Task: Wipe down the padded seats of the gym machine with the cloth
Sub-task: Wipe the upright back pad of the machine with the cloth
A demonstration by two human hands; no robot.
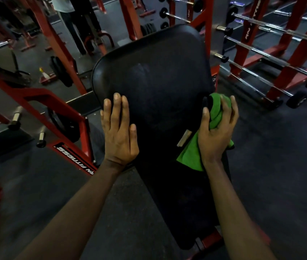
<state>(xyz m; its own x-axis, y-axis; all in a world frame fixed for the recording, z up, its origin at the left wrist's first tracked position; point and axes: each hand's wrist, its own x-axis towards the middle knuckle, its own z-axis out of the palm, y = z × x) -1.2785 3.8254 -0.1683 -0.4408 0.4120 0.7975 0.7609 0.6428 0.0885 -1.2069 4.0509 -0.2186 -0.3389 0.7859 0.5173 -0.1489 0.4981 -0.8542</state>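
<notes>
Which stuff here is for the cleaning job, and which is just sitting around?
For the job: green cloth, gripped by the right hand; black padded seat, with the left hand flat on it.
Just around: barbells, weight plate, red frames.

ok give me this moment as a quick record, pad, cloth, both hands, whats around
pad: black, red frame at its near end
cloth: green, bunched, one end draped on the pad
left hand: fingers straight, resting flat on the pad's left edge
right hand: grips the cloth at the pad's right edge
surroundings: barbells racked at right
</notes>
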